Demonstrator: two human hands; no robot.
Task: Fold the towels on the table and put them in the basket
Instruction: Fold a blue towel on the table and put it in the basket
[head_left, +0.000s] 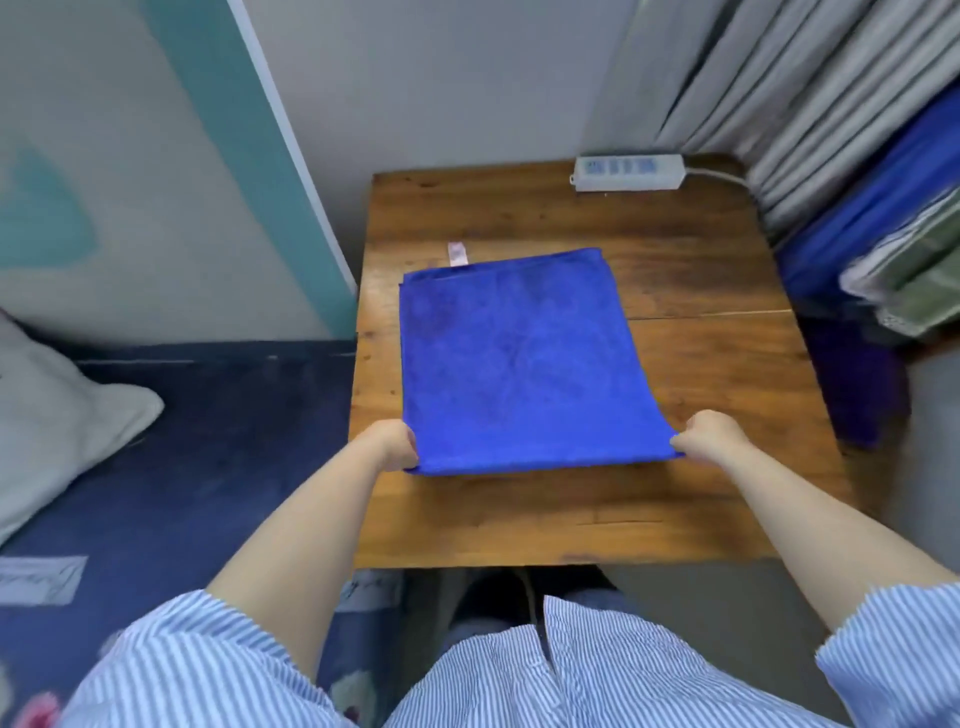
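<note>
both hands (550, 444) at towel's (524, 358) near corners

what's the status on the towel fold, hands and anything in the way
Left hand and right hand each grip a near corner of the blue towel. Towel flat on the table. Power strip at far edge, clear of it.
</note>
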